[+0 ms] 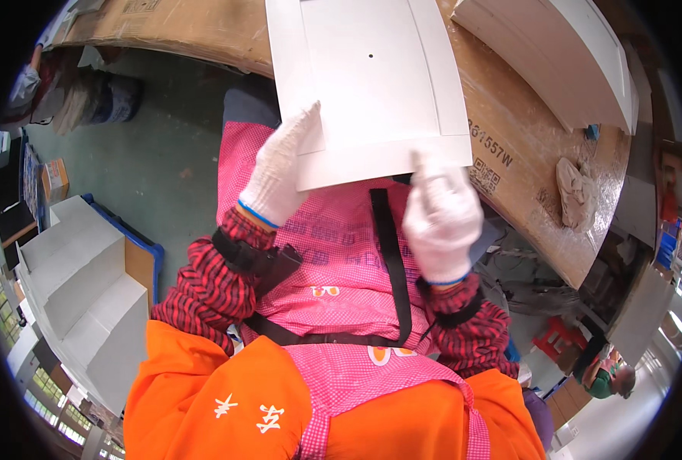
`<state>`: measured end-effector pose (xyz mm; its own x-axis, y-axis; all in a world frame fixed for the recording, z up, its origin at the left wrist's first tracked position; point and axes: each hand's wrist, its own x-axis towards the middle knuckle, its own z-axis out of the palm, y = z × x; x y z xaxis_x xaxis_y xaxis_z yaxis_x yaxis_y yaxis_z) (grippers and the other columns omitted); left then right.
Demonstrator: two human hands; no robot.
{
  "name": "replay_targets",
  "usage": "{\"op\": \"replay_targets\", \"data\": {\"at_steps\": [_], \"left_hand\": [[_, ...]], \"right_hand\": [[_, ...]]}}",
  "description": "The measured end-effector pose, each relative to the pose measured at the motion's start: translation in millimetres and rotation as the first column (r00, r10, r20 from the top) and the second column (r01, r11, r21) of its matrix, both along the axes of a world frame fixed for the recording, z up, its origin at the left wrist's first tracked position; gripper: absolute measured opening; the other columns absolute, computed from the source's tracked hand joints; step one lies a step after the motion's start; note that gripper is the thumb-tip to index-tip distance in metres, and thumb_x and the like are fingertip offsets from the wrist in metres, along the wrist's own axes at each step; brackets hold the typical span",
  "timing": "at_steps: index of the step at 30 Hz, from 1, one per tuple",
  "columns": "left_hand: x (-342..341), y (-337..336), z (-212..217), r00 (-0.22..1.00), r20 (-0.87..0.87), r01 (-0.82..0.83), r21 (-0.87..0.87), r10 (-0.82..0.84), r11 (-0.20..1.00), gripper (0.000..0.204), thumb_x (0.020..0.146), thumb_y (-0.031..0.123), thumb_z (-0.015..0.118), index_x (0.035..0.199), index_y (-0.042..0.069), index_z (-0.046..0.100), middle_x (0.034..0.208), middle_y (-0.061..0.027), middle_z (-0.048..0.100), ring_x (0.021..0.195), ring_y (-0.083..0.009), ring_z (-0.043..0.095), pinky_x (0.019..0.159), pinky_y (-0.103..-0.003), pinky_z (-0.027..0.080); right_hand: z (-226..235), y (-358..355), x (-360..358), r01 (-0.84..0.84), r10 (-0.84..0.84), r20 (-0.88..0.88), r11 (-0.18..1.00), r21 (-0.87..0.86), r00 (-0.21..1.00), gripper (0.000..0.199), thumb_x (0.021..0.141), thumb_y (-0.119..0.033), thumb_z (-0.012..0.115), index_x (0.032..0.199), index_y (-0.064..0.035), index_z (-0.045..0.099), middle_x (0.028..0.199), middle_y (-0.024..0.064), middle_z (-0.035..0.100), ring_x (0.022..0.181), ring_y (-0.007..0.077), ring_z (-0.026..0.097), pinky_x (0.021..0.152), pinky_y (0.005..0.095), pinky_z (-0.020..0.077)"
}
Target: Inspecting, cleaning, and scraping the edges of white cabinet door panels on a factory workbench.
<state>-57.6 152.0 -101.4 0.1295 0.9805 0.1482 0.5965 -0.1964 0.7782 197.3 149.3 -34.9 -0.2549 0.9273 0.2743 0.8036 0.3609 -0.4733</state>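
Observation:
A white framed panel [375, 92], like a cabinet door, has a flat recessed middle and a small dark hole. Its far part lies over the cardboard-topped table, and its near end sticks out toward my body. My left hand [279, 165], in a white knit glove, grips the panel's left edge near the closest corner, thumb side on the face. At the near right end, my right hand [442, 218], gloved too, is curled with its fingertips at the panel's border. Motion blurs it, and anything inside its fingers is hidden.
Further white panels [559, 57] are stacked at the table's right. A crumpled whitish glove or cloth [576, 195] lies on the cardboard table top [525, 184]. On the left, white panels [88, 291] rest on a blue-edged trolley [138, 238]. Another person [613, 376] is at the far right.

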Motion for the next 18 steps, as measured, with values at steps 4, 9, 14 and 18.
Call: {"op": "replay_targets", "data": {"at_steps": [4, 9, 14, 18], "left_hand": [[37.0, -25.1, 13.0, 0.986, -0.116, -0.115, 0.067, 0.123, 0.991, 0.082, 0.083, -0.004, 0.079, 0.157, -0.005, 0.044, 0.147, -0.0237, 0.061, 0.135, -0.0357, 0.063, 0.112, -0.041, 0.054], [63.1, -29.5, -2.7, 0.910, 0.251, -0.261, -0.275, 0.331, 0.926, 0.057, 0.103, 0.014, 0.066, 0.156, 0.001, 0.050, 0.147, -0.0143, 0.062, 0.132, -0.0271, 0.065, 0.106, -0.041, 0.057], [78.9, -26.1, -9.3, 0.664, 0.551, -0.257, -0.466, 0.505, 0.846, 0.050, 0.112, 0.036, 0.055, 0.153, 0.007, 0.055, 0.148, -0.0082, 0.061, 0.130, -0.0221, 0.065, 0.104, -0.039, 0.057], [77.4, -26.9, -2.1, 0.679, 0.452, -0.315, -0.532, 0.578, 0.786, 0.050, 0.112, 0.034, 0.055, 0.154, 0.007, 0.054, 0.149, -0.0085, 0.061, 0.133, -0.0217, 0.063, 0.107, -0.038, 0.056]], "right_hand": [[5.3, -14.0, -27.8, -0.119, 0.111, -0.126, 0.991, -0.055, 0.986, 0.054, 0.076, 0.005, 0.072, 0.127, -0.0118, 0.078, 0.087, 0.0123, 0.067, 0.076, 0.0328, 0.067, 0.071, 0.0404, 0.0557], [-1.5, 31.7, 53.0, 0.238, -0.238, 0.021, 0.971, -0.014, 0.971, 0.051, 0.088, 0.012, 0.064, 0.135, -0.0053, 0.074, 0.089, 0.0105, 0.064, 0.074, 0.0192, 0.062, 0.067, 0.0330, 0.0512], [14.9, -14.3, 7.7, -0.149, 0.135, -0.129, 0.983, -0.108, 0.982, 0.063, 0.077, 0.014, 0.067, 0.132, -0.0147, 0.078, 0.083, 0.0103, 0.066, 0.070, 0.0241, 0.066, 0.067, 0.0332, 0.0537], [-2.8, 26.1, 57.0, 0.133, -0.133, -0.036, 0.991, 0.013, 0.991, 0.058, 0.076, 0.006, 0.071, 0.131, -0.0126, 0.076, 0.082, 0.0086, 0.062, 0.073, 0.0255, 0.066, 0.063, 0.0371, 0.0528]]}}
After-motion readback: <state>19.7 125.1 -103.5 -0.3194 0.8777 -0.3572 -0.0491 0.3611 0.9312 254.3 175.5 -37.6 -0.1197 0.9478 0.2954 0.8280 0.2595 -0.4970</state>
